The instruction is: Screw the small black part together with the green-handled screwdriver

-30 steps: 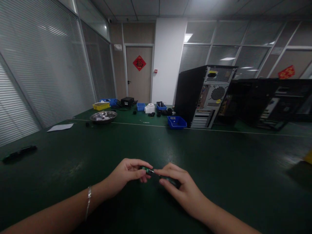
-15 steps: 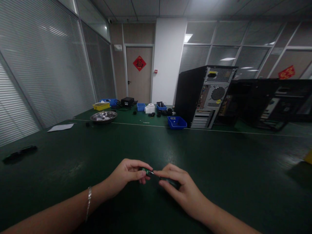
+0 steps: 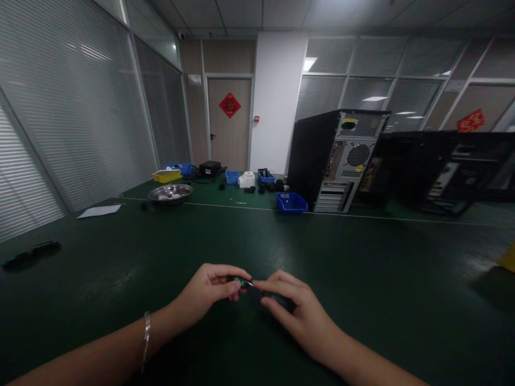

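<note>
My left hand (image 3: 209, 292) and my right hand (image 3: 293, 313) meet low over the dark green table (image 3: 362, 268), both pinching one small green and black part (image 3: 243, 282) between thumb and fingertips. The part is mostly hidden by my fingers, so I cannot tell what it is. A silver bracelet (image 3: 145, 335) sits on my left wrist.
Far across the table stand a black computer tower (image 3: 336, 161) with its back panel facing me, a second dark case (image 3: 442, 169) to its right, a blue bin (image 3: 292, 202), a metal bowl (image 3: 170, 192), a yellow tray (image 3: 166, 175), a sheet of paper (image 3: 99, 210) and a black object (image 3: 28, 253) at left.
Both hands have drawn slightly closer together around the small part, and less of it shows. The view has shifted a little.
</note>
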A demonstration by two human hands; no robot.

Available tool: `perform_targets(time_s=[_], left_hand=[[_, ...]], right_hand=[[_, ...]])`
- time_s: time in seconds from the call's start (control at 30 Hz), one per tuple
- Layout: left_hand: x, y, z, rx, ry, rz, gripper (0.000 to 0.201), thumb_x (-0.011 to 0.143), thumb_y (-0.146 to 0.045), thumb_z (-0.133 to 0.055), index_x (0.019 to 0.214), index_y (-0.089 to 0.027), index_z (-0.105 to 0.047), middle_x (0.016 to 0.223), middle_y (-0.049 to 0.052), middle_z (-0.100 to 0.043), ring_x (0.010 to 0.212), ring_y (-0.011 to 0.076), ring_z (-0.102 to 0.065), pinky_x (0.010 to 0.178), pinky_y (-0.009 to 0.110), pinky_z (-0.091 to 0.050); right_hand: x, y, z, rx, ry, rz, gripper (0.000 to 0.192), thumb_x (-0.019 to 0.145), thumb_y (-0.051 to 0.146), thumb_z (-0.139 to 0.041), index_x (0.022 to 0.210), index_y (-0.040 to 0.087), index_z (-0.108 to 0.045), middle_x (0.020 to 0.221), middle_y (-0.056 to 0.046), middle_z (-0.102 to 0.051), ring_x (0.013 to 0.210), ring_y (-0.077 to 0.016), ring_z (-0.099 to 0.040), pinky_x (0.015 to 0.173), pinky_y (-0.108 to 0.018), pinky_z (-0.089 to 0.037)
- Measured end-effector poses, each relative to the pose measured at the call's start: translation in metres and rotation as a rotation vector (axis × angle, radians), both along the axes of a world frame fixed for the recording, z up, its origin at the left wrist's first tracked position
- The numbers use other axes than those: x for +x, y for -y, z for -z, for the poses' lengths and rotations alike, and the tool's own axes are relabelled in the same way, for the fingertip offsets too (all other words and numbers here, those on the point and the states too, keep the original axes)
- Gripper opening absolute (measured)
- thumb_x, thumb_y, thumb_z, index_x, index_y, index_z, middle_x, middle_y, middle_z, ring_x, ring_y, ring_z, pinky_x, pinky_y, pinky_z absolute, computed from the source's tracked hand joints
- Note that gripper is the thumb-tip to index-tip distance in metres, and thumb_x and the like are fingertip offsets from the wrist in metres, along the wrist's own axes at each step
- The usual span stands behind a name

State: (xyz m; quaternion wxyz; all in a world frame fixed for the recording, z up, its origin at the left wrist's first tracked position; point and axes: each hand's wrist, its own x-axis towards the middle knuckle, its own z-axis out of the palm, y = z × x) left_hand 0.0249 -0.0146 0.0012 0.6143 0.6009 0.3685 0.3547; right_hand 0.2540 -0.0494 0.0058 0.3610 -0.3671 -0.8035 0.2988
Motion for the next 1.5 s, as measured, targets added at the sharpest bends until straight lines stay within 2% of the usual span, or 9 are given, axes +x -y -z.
perform_targets(time_s=[0.13,0.47,0.87,0.97,1.1,1.27,1.37,1.43,1.5], left_hand=[[0.0016,0.0014,-0.0010,-0.010,0.000,-0.005,0.023,0.077,-0.027,-0.072,0.098,-0.017,-0.076,0.078,0.004,-0.071,0.068,0.0159,-0.059,0.067,0.029,-0.046],[0.0027,0.0012,-0.0006,-0.147,0.171,0.024,0.027,0.071,-0.026,-0.077,0.093,-0.011,-0.077,0.078,0.009,-0.074,0.065,0.0161,-0.060,0.066,0.030,-0.046],[0.0039,0.0015,0.0000,-0.075,0.132,0.016,0.027,0.077,-0.025,-0.073,0.101,-0.012,-0.071,0.077,0.005,-0.072,0.066,0.0149,-0.060,0.067,0.029,-0.046],[0.0045,0.0025,0.0002,-0.091,0.208,0.016,0.028,0.080,-0.018,-0.072,0.106,-0.015,-0.063,0.091,0.007,-0.074,0.081,0.0187,-0.067,0.078,0.032,-0.049],[0.0037,0.0014,-0.0033,-0.161,0.345,0.008,0.023,0.081,-0.011,-0.070,0.097,-0.016,-0.055,0.112,0.012,-0.071,0.107,0.0253,-0.065,0.100,0.043,-0.042],[0.0016,-0.0037,-0.0056,-0.195,0.330,-0.041,0.021,0.082,-0.009,-0.068,0.095,-0.016,-0.053,0.117,0.013,-0.069,0.108,0.0240,-0.064,0.103,0.043,-0.040],[0.0016,-0.0037,-0.0050,-0.168,0.245,-0.058,0.023,0.088,-0.016,-0.063,0.109,-0.017,-0.054,0.118,0.013,-0.068,0.104,0.0209,-0.063,0.099,0.041,-0.041],[0.0021,-0.0019,-0.0043,-0.142,0.194,-0.079,0.035,0.093,-0.023,-0.058,0.125,-0.019,-0.047,0.113,0.012,-0.070,0.099,0.0195,-0.063,0.096,0.041,-0.041],[0.0028,-0.0001,-0.0030,-0.125,0.187,-0.090,0.037,0.095,-0.026,-0.054,0.128,-0.018,-0.042,0.107,0.011,-0.071,0.097,0.0201,-0.063,0.095,0.042,-0.042]], right_hand=[[-0.0004,-0.0001,0.0008,-0.007,0.003,0.001,0.032,0.092,0.019,-0.058,0.123,0.026,-0.065,0.094,-0.006,-0.064,0.085,-0.0194,-0.062,0.076,-0.031,-0.050],[-0.0011,0.0009,0.0003,-0.017,-0.058,-0.035,0.031,0.092,0.016,-0.059,0.121,0.024,-0.066,0.095,-0.006,-0.063,0.087,-0.0190,-0.063,0.078,-0.031,-0.049],[-0.0010,0.0013,-0.0040,-0.045,-0.022,-0.042,0.030,0.092,0.016,-0.060,0.120,0.023,-0.067,0.095,-0.007,-0.064,0.087,-0.0191,-0.062,0.078,-0.031,-0.049],[-0.0011,0.0001,-0.0036,-0.058,-0.049,-0.038,0.029,0.092,0.016,-0.059,0.119,0.021,-0.068,0.095,-0.007,-0.064,0.087,-0.0197,-0.063,0.078,-0.032,-0.049],[-0.0006,-0.0005,-0.0005,-0.053,-0.075,-0.015,0.028,0.092,0.017,-0.059,0.118,0.021,-0.068,0.094,-0.007,-0.064,0.086,-0.0202,-0.063,0.077,-0.032,-0.049],[0.0001,0.0004,0.0015,-0.039,-0.077,0.011,0.028,0.093,0.019,-0.058,0.119,0.022,-0.067,0.093,-0.006,-0.064,0.085,-0.0201,-0.063,0.075,-0.032,-0.048],[0.0005,0.0006,0.0010,-0.032,-0.079,0.025,0.028,0.092,0.019,-0.058,0.118,0.022,-0.068,0.093,-0.006,-0.064,0.085,-0.0201,-0.063,0.075,-0.032,-0.048],[0.0007,0.0003,0.0008,-0.031,-0.082,0.029,0.028,0.093,0.019,-0.058,0.118,0.022,-0.068,0.093,-0.006,-0.064,0.085,-0.0201,-0.063,0.075,-0.032,-0.048],[0.0007,-0.0001,0.0005,-0.031,-0.083,0.028,0.027,0.093,0.019,-0.058,0.118,0.022,-0.068,0.093,-0.007,-0.065,0.085,-0.0202,-0.063,0.075,-0.032,-0.048]])
